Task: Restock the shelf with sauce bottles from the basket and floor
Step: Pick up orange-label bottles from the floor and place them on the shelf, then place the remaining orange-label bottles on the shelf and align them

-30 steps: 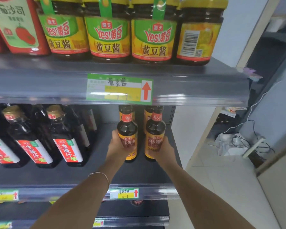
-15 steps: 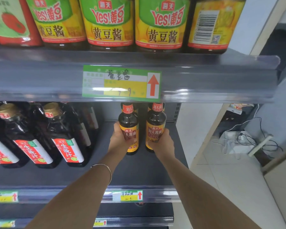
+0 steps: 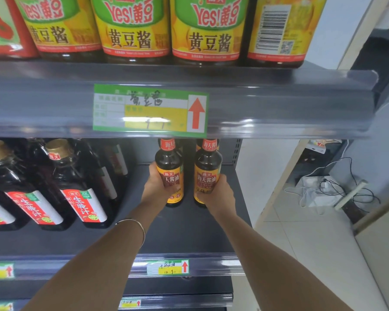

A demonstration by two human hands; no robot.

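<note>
Two soy sauce bottles are held upright at the right end of the middle shelf, the left bottle clasped by the left hand and the right bottle by the right hand, each grip clamped round the label. Compared with a second ago, both are seen set slightly deeper, bases apparently resting on the shelf, just in front of matching bottles. Release is judged to be near; further stock is not in view.
</note>
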